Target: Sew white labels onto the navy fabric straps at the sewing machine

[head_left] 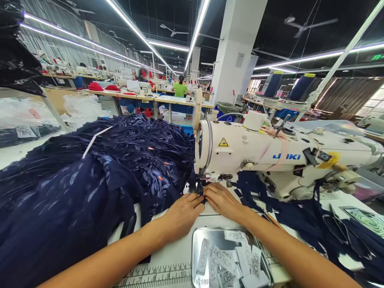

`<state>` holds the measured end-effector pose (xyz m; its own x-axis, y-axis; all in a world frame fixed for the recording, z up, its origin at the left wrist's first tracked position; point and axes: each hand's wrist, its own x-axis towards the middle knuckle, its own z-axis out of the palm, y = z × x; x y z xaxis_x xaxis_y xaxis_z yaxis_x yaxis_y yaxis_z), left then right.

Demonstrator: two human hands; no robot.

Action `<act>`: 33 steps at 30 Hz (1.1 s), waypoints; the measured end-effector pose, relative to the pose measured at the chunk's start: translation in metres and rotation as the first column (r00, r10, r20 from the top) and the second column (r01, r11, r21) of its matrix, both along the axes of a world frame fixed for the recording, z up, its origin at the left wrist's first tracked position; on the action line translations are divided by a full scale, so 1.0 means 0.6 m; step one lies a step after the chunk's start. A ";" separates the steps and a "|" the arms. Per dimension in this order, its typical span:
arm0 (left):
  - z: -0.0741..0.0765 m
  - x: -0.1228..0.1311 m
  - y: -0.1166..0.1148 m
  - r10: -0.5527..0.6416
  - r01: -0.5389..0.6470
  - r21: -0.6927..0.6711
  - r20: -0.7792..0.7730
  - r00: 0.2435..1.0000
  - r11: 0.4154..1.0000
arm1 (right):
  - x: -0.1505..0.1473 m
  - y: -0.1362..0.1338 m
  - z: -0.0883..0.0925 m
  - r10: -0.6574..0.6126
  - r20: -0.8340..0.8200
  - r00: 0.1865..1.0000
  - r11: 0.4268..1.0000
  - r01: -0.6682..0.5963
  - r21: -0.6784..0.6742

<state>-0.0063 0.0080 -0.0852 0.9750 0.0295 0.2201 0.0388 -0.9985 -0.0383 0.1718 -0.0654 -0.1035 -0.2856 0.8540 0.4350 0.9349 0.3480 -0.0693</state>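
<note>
Both hands meet at the needle area of a white sewing machine (237, 148). My left hand (184, 210) lies just left of the presser foot (199, 186), its fingers closed on a small piece of navy fabric (204, 199). From the right, my right hand (223, 202) presses the same piece with bent fingers, its fingertips almost touching the left ones. Most of the piece is hidden under the fingers. Right in front of the hands stands a metal tray (196, 236) with several white labels (225, 260) printed "valege".
A big heap of navy garments (90, 188) covers the left side, with a white strip (94, 140) on it. Navy fabric strips (297, 218), scissors (339, 232) and a phone-like patterned object (366, 220) lie at the right. A printed ruler scale (159, 276) runs along the front edge. A person in green (180, 89) sits farther back.
</note>
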 end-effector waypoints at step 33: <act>-0.003 0.036 0.000 0.162 -0.163 -0.046 -0.014 0.987 0.986 | 0.032 0.002 0.009 0.026 0.155 0.988 0.997 -0.037 0.072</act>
<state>0.0155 0.0078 -0.0868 0.9586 0.1978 0.2047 0.2007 -0.9796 0.0067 0.1908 -0.0639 -0.0979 -0.3803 0.8105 0.4456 0.9210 0.3761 0.1018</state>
